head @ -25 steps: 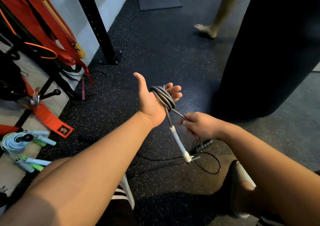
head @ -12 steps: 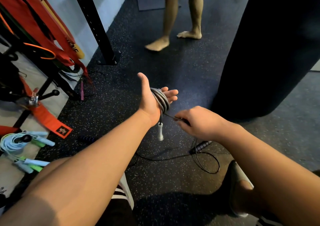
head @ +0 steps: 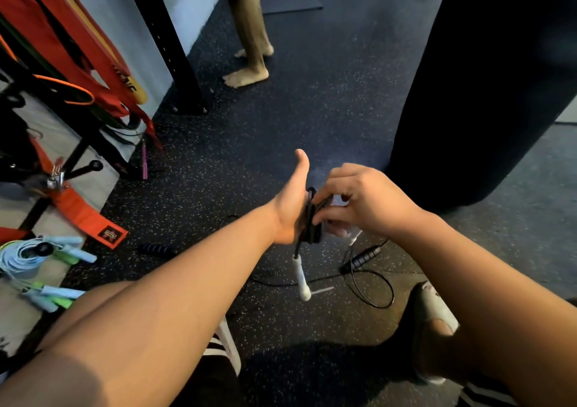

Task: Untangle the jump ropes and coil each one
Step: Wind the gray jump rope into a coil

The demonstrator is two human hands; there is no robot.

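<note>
A grey jump rope (head: 310, 219) is wound in several turns around my left hand (head: 290, 206), whose thumb points up. One white handle (head: 300, 277) of that rope hangs straight down below the palm. My right hand (head: 359, 202) is pressed against the coil, its fingers pinching the rope and covering most of my left fingers. On the floor below lies a thin black jump rope (head: 373, 288) in a loose loop, with its black handle (head: 362, 258) beside it.
Coiled light-blue and green ropes (head: 37, 263) lie at the left by a rack hung with red bands (head: 71, 50). A purple handle (head: 156, 248) rests on the floor. A big black punching bag (head: 487, 88) hangs at right. Another person's bare feet (head: 249, 72) stand ahead.
My right hand rose from below the coil and closed onto it at my left fingers. The white handle hangs lower. The other person stepped nearer, to the left.
</note>
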